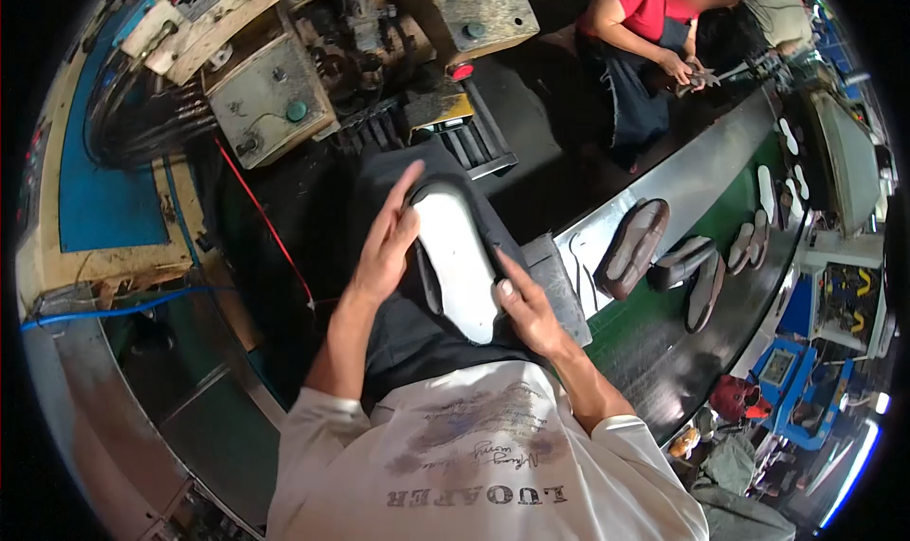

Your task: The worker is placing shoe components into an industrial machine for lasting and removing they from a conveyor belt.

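Above my lap lies a dark shoe upper, sole side up, with a white insole filling its underside. My left hand closes on the far left edge of the upper, thumb against the rim and fingers along the outer side. On the near right side, my right hand grips the other edge with its thumb by the insole's border. The fingers beneath the upper are partly hidden.
A green conveyor with a metal edge runs along my right, carrying brown shoes and several white-soled ones. Ahead stands a machine with grey control boxes. Beyond it, a person in red handles a tool. Blue crate at right.
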Available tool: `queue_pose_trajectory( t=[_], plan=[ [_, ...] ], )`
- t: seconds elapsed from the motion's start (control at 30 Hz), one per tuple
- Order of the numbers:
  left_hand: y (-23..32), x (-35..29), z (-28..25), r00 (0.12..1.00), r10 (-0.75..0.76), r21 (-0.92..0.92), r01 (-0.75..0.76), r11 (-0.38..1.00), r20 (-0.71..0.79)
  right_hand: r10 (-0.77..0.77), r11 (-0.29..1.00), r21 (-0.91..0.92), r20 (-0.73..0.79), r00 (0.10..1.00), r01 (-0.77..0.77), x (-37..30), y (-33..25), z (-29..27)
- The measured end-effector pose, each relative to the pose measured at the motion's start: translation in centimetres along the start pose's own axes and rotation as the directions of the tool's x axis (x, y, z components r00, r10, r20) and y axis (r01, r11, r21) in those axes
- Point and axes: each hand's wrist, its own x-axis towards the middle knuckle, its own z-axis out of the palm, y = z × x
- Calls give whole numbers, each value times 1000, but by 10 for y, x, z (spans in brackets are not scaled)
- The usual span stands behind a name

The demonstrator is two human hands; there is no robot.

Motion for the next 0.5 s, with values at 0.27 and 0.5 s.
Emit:
queue_pose_trajectory(
  t=[0.27,0.5],
  plan=[
    [52,8,0,994,-25,288,-8,958,111,-182,894,-397,99,978,207,76,-93,29],
    [31,15,9,977,211,500,-195,844,25,-449,772,-504,1,894,388,87,-75,37]
  ],
)
